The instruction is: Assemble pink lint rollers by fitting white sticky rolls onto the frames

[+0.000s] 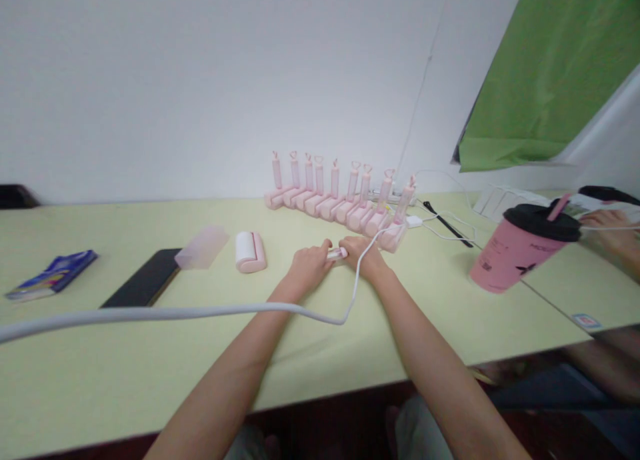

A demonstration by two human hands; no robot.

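Both my hands meet over the pale green table (450,313), closed round a small pink handle piece (337,253) held between them. My left hand (310,265) grips its left end and my right hand (361,253) grips its right end. Just to the left lies a pink lint-roller head with a white roll (250,251). A translucent pink cover (202,247) lies further left. Behind my hands several assembled pink rollers (340,197) stand in a row by the wall.
A white cable (150,312) runs from the left across my arms. A black phone (145,279) and a blue booklet (53,275) lie at left. A pink cup with black lid (520,250) stands at right, beside another person's hand (607,228).
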